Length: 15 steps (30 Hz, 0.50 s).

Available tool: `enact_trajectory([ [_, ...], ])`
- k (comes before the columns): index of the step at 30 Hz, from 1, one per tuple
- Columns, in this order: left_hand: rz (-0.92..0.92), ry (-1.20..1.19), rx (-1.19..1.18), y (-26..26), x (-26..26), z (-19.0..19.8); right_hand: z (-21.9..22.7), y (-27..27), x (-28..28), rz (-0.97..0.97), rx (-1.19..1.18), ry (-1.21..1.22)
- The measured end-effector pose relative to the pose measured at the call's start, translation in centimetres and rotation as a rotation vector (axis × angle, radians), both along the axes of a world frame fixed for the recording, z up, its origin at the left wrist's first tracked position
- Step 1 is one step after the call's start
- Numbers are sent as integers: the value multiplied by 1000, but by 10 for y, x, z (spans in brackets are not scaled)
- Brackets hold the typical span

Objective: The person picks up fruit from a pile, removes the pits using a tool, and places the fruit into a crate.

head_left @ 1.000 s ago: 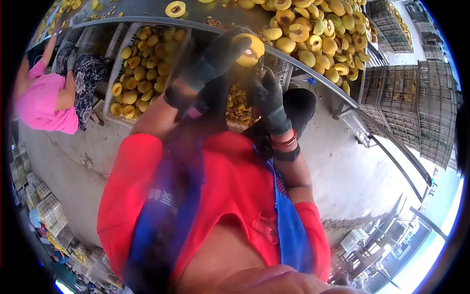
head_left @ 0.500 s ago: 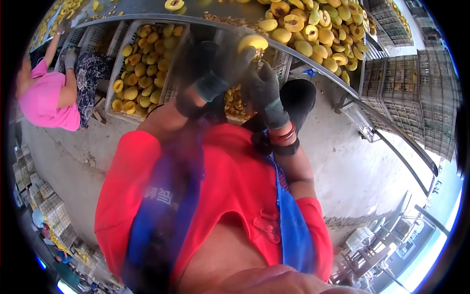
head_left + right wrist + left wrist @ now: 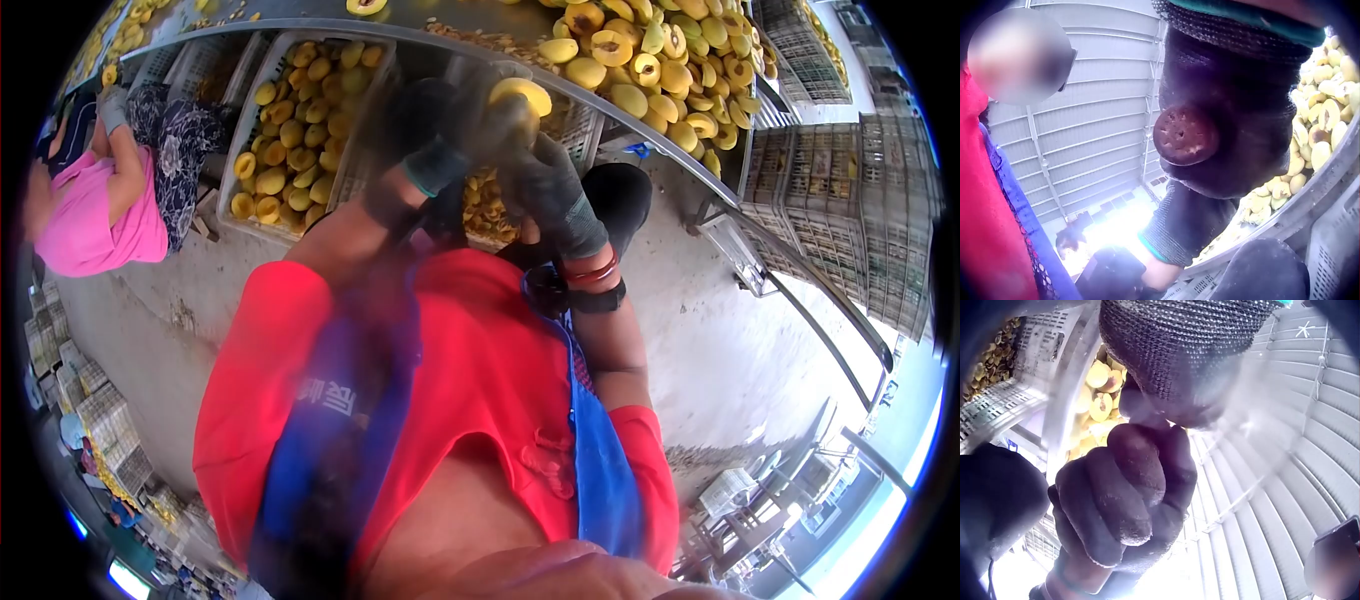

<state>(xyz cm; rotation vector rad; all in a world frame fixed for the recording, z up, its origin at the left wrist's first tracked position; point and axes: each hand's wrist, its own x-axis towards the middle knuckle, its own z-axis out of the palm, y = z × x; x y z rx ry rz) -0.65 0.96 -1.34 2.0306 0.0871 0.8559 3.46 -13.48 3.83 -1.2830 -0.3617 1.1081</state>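
In the head view my left hand (image 3: 445,140), in a dark glove, grips a yellow fruit (image 3: 522,97) just below the table edge; the hand is partly blurred. Close against it is my gloved right hand (image 3: 560,195). The left wrist view shows the right hand (image 3: 1122,487) with curled fingers, touching or nearly touching the left hand (image 3: 1179,359). From the right wrist view, a round brown handle end (image 3: 1185,135) sticks out of my right hand (image 3: 1229,106). What lies between the hands is hidden.
Halved fruit (image 3: 665,75) is heaped on the metal table, whose edge (image 3: 640,128) curves past the hands. A crate of fruit (image 3: 240,200) stands left, a container of cut pieces (image 3: 482,205) below the hands, stacked crates (image 3: 830,200) right. A person in pink (image 3: 105,215) sits left.
The fruit has moved slightly down and right and tilted, so its pit no longer shows. My right hand has risen closer to it. The person in pink has drawn an arm back from the table.
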Motion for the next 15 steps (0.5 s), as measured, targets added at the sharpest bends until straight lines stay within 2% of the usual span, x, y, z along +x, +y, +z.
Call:
enact_trajectory([
  [3,1,-6,-60,2,1,-3,-4,8,-6,-72,-91,-207],
  [5,27,-37,-164,2,4,-15,-7,9,-7,-97,-44,-86],
  [6,-5,-49,-70,5,3,-15,-8,10,-6,-108,-20,-27],
  [7,-34,-57,23,8,0,-15,-4,8,-5,-40,5,123],
  [9,-163,-10,-22,10,-7,-10,7,-3,2,99,52,424],
  [10,-263,39,-158,11,-8,-5,7,-5,4,128,88,492],
  [12,-387,95,-275,11,-11,8,3,-9,6,179,158,626],
  [13,-406,104,-253,12,-14,14,1,-11,4,250,123,542],
  [15,-321,14,-29,19,-13,-4,-2,-13,-5,384,61,376],
])
